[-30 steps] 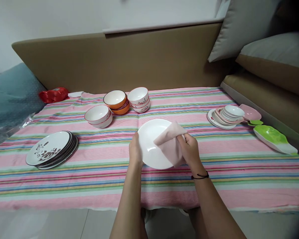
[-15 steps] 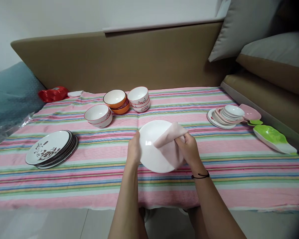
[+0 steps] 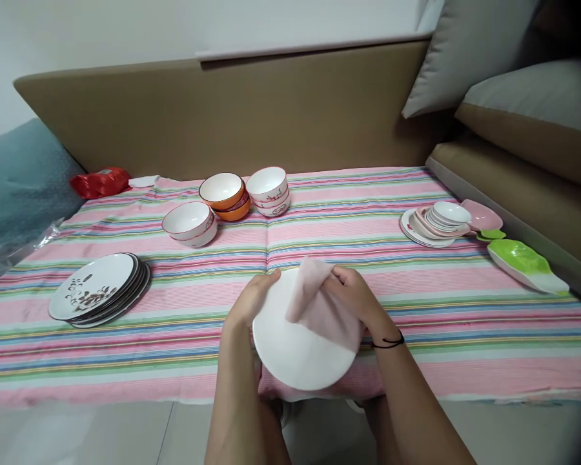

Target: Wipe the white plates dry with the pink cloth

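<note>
A round white plate (image 3: 295, 358) is held up over the front edge of the striped cloth, tilted toward me. My left hand (image 3: 252, 298) grips its upper left rim, thumb along the edge and the other fingers hidden behind. In my right hand (image 3: 353, 294) is a pale pink cloth (image 3: 326, 316), pinched between the fingers and draped over the plate's right side. One corner of this cloth folds up over the plate's face. A dark cord circles my right wrist.
Patterned plates (image 3: 94, 287) lie stacked at the left. Bowl stacks, white (image 3: 188, 223) and orange (image 3: 223, 194), stand behind. Small dishes (image 3: 448, 216) are piled at the right, beside a green leaf-shaped dish (image 3: 520, 261). A red bundle (image 3: 101, 183) lies at the back left.
The plate has come down and closer to me, with both hands moving along. The pink cloth has shifted toward the plate's upper rim, still in my right hand.
</note>
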Demonstrator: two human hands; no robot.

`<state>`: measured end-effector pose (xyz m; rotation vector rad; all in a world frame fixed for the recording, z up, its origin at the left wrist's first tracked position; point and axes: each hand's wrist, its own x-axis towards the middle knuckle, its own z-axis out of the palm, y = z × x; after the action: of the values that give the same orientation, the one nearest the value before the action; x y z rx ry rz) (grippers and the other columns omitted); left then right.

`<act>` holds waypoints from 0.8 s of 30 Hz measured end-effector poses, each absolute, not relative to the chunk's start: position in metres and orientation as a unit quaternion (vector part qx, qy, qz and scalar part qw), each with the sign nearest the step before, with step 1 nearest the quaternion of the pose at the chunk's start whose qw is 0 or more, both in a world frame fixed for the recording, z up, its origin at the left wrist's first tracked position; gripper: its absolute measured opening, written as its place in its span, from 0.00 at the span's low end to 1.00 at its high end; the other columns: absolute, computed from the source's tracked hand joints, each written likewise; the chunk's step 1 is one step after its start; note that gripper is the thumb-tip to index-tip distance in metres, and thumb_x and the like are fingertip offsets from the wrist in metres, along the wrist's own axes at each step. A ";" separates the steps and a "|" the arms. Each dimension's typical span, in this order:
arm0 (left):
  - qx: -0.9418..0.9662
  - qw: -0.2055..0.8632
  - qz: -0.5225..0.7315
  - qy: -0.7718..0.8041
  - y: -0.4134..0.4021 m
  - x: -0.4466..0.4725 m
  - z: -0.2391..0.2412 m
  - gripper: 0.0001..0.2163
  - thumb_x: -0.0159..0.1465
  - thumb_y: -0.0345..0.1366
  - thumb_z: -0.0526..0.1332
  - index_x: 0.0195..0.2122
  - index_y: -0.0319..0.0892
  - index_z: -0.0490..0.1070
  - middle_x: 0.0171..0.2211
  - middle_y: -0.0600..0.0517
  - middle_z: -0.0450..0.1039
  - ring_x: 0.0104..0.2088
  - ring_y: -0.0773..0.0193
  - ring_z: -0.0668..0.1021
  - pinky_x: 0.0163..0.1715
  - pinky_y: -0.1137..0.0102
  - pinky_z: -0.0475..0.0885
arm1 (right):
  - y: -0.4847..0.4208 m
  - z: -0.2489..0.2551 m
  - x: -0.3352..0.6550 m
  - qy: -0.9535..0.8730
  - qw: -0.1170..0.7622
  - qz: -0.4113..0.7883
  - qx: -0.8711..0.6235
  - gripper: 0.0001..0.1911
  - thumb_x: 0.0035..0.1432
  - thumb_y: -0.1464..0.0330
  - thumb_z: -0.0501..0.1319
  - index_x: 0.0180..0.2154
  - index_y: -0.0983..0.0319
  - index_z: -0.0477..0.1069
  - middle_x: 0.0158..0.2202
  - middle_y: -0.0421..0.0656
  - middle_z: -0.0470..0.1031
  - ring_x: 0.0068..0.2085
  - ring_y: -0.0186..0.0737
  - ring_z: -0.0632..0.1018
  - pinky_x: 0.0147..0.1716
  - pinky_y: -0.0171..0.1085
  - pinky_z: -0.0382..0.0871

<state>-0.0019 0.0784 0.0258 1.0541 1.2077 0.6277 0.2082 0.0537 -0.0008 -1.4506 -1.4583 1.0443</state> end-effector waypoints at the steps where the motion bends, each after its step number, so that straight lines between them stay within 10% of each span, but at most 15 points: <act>1: 0.449 0.645 0.302 0.539 0.079 -0.002 0.024 0.21 0.55 0.53 0.61 0.24 0.37 0.71 0.21 0.49 0.71 0.20 0.64 0.70 0.20 0.71 0.61 | 0.054 -0.001 0.209 -0.565 0.411 0.410 -0.586 0.15 0.55 0.60 0.55 0.23 0.61 0.56 0.23 0.35 0.56 0.27 0.32 0.59 0.24 0.32 0.50; 14: 0.220 0.490 0.617 0.575 0.093 0.009 0.006 0.21 0.52 0.52 0.61 0.32 0.36 0.72 0.27 0.48 0.74 0.25 0.62 0.75 0.25 0.69 0.69 | 0.056 -0.002 0.204 -0.497 0.458 0.432 -0.598 0.16 0.51 0.56 0.59 0.26 0.62 0.62 0.24 0.37 0.63 0.29 0.34 0.64 0.25 0.32 0.53; 24: 0.384 0.573 0.401 0.603 0.083 0.009 0.016 0.22 0.50 0.55 0.64 0.25 0.35 0.74 0.21 0.46 0.72 0.18 0.62 0.71 0.15 0.71 0.60 | 0.061 -0.004 0.205 -0.494 0.475 0.370 -0.627 0.14 0.50 0.57 0.58 0.28 0.62 0.65 0.27 0.38 0.68 0.30 0.36 0.66 0.28 0.32 0.57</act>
<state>0.0090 0.0825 0.0156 0.9008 1.4129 0.9409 0.2053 0.0612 -0.0042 -1.5339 -1.2075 0.9047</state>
